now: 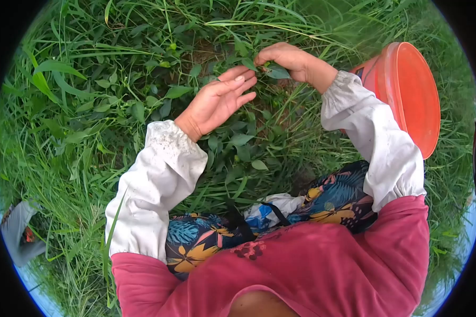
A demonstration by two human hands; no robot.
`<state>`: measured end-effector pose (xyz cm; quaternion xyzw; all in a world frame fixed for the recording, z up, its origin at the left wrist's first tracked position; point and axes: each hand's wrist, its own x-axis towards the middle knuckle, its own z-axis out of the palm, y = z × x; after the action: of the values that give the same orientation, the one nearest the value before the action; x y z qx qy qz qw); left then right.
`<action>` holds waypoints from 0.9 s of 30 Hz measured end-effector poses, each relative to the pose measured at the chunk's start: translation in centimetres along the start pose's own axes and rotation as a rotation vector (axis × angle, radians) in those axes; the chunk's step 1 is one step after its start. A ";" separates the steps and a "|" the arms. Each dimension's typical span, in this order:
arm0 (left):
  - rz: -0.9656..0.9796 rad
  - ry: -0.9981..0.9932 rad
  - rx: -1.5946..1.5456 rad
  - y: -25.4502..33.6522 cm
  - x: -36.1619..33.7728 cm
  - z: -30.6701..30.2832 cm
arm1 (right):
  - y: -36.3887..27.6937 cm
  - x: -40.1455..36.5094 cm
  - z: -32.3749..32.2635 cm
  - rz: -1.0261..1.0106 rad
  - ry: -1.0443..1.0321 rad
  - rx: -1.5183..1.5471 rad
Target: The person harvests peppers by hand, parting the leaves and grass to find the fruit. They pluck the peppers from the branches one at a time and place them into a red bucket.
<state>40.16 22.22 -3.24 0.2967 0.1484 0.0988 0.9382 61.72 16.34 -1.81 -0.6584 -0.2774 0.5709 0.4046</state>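
Note:
My left hand (219, 101) is held out over low green plants, its fingers stretched and nothing in its palm. Close by to the right, my right hand (286, 59) bends down with fingers pinched together among the leaves. Whatever lies between those fingertips is too small to make out. A broad dark green leaf (278, 72) shows just under the right hand, with a small reddish spot beside it. Near the left fingertips are more leaves of the same leafy plant (179, 92). A small yellowish-red fruit or bud (165, 64) shows farther left.
An orange-red bucket (415, 98) lies tipped at the right, its mouth facing outward. Tall grass (63, 158) surrounds the plants. A white and blue plastic bag (267, 211) rests at my lap on patterned cloth. Grey cloth (22, 232) shows at the far left.

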 end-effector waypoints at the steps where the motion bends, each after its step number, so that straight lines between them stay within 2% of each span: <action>1: -0.005 -0.002 0.000 -0.5 0.9 0.1 | -0.3 0.2 -0.9 0.057 0.019 -0.015; 3: 0.031 0.150 0.492 -1.6 2.8 0.2 | -0.3 0.3 -1.7 0.076 0.066 0.085; 4: 0.211 0.214 0.756 -2.5 3.8 -0.2 | -0.2 0.4 -1.8 0.076 0.067 0.081; 5: 0.218 0.212 0.754 -2.7 4.2 -1.1 | 0.0 0.5 -1.8 0.087 0.093 0.076; 7: 0.131 0.264 1.632 -2.2 4.4 -2.5 | 0.3 0.2 -1.8 0.102 0.124 0.076; 9: 0.246 0.236 2.207 -1.6 4.6 -4.1 | 0.8 -0.1 -1.5 0.113 0.082 0.059; 10: 0.186 0.195 2.292 -1.1 4.9 -5.4 | 1.0 -0.1 -1.5 0.133 0.065 0.036; 11: 0.185 0.192 2.293 -1.1 4.9 -6.5 | 1.1 0.0 -1.4 0.133 0.067 0.038; 14: -0.189 0.188 2.223 -1.3 4.1 -6.2 | 1.5 0.2 -0.9 0.150 0.024 -0.002; 15: -0.192 0.185 2.228 -1.5 3.8 -5.6 | 1.6 0.3 -0.9 0.149 0.024 0.004; 17: -0.030 0.141 2.320 -2.1 3.4 -4.5 | 1.9 0.5 -0.8 0.136 -0.052 0.012; 19: -0.060 0.141 2.289 -2.8 3.7 -4.7 | 1.7 0.4 -0.4 0.127 -0.064 0.025; 21: 0.035 0.150 2.277 -4.0 3.9 -5.7 | 1.4 0.3 -0.3 0.116 -0.079 0.032; 23: -0.031 0.213 2.237 -4.3 4.3 -6.5 | 1.1 0.3 -0.2 0.109 -0.106 0.063; 25: -0.124 0.428 1.888 -3.3 4.4 -6.3 | 1.0 0.1 -0.5 0.100 -0.090 0.076; 26: -0.230 0.451 1.667 -2.3 4.6 -6.4 | 1.0 -0.1 -0.8 0.092 -0.070 0.092; 27: -0.181 0.418 1.409 -2.6 5.7 -10.2 | 0.8 -0.4 -1.2 0.089 -0.068 0.092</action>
<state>42.31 27.08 -13.93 0.7901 0.3761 -0.0433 0.4821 62.71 15.39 -2.24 -0.6311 -0.2347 0.6224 0.3990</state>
